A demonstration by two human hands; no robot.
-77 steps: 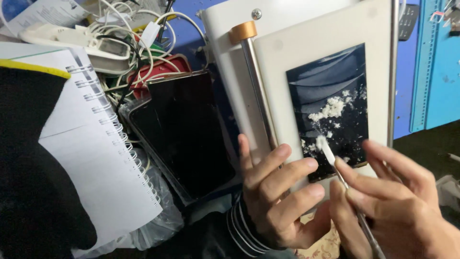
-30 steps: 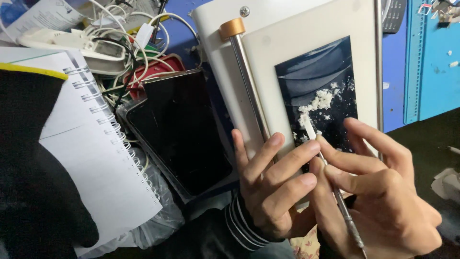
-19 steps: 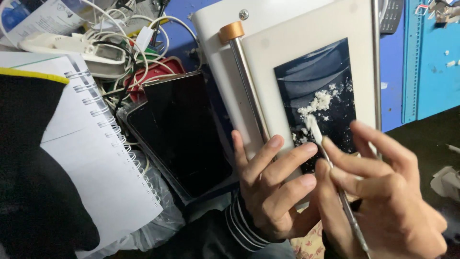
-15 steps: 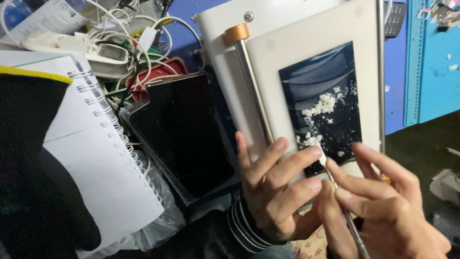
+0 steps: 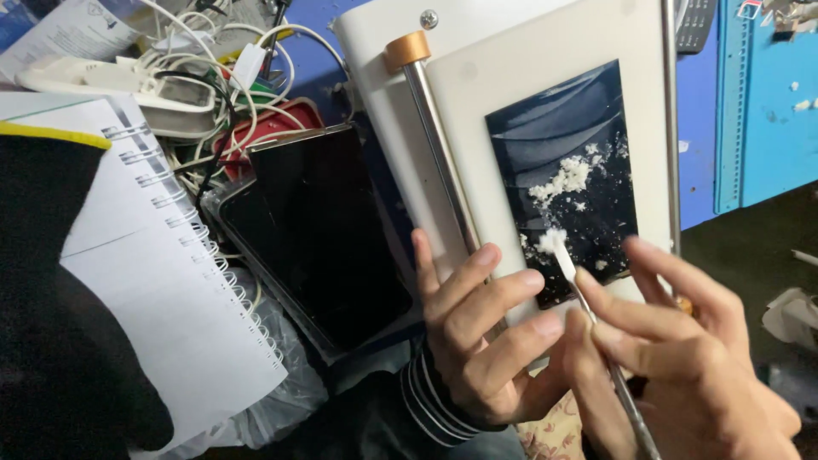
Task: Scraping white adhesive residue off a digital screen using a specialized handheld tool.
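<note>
The right hand (image 5: pixel 682 366) is pinching a thin metal scraper (image 5: pixel 596 328) on the dark glass panel (image 5: pixel 567 175) atop the white plate (image 5: pixel 528 94), while the half-open left hand (image 5: pixel 481 341) is bracing it emptily; a slip is risking scratches.

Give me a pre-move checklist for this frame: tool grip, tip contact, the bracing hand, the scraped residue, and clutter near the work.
1. Right hand grips the thin metal scraping tool between its fingers: ok.
2. Tool tip, loaded with white residue, meets the dark rectangular glass panel: ok, though true contact cannot be told.
3. Left hand braces the lower edge of the white flat heating plate, fingers spread: ok.
4. Loose white crumbs lie scattered on the panel: not ok, uncleared.
5. Black glossy tablet and white spiral notebook crowd the plate's left side: not ok.
</note>
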